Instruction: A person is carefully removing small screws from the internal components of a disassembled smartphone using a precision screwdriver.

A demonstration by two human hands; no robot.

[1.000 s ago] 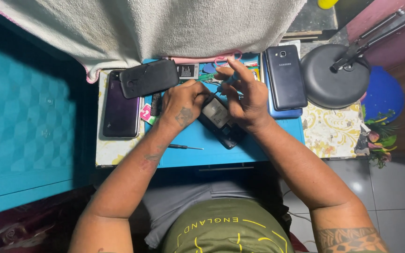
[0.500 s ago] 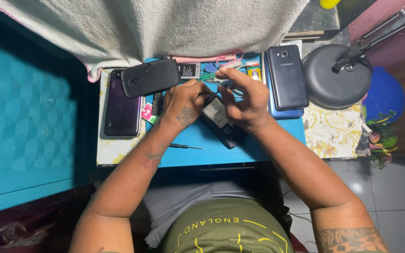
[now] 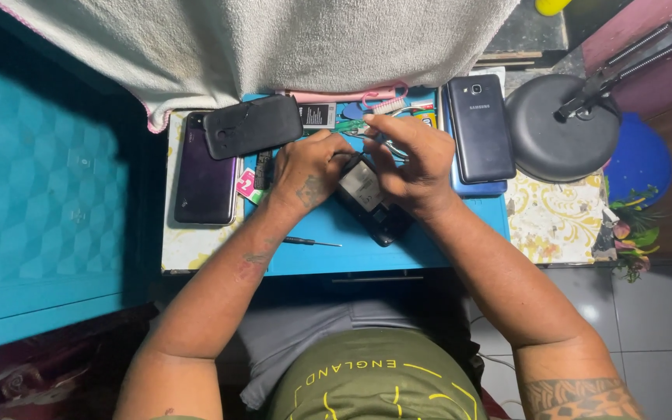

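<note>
Lying under both hands' fingers (image 3: 386, 136): opened phone (image 3: 371, 198)

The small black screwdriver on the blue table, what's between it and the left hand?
Only bare blue table, in the head view, between screwdriver and left hand.

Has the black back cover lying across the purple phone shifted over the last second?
No. The black back cover lies at the same angle across the purple phone, just below the beige towel's edge.

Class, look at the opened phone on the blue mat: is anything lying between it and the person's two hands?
Nothing visible does. The left hand and right hand both already touch the opened phone. The small screwdriver lies apart, nearer the person.
</note>
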